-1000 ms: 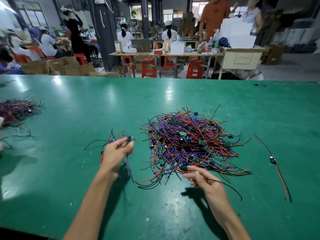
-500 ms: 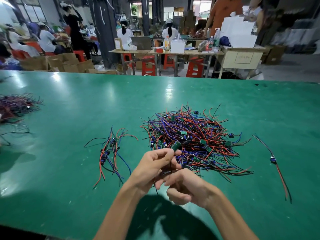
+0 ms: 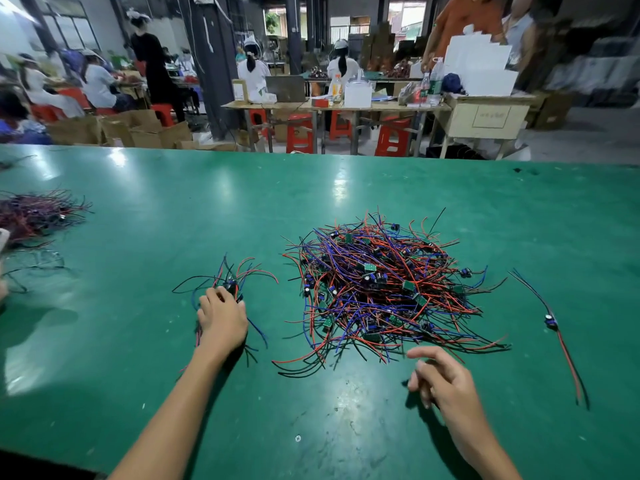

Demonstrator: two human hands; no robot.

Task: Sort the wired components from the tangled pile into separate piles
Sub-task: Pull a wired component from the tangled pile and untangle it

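The tangled pile [image 3: 381, 289] of red, blue and black wires with small green boards and blue parts lies mid-table. To its left is a small sorted pile [image 3: 242, 275]. My left hand [image 3: 221, 322] lies palm down on the small pile, its fingertips touching a dark component; wires stick out from under the palm. My right hand [image 3: 446, 382] hovers just in front of the tangled pile, fingers loosely bent, holding nothing. A single wired component [image 3: 550, 322] lies alone to the right.
The green table [image 3: 173, 202] stretches far back. Another wire heap [image 3: 34, 213] sits at the left edge. Beyond the table are people, wooden desks and red stools.
Both hands were together at the pile's front holding a component. My left hand has since moved left onto the small pile, and my right hand has drawn back to the right, holding nothing.
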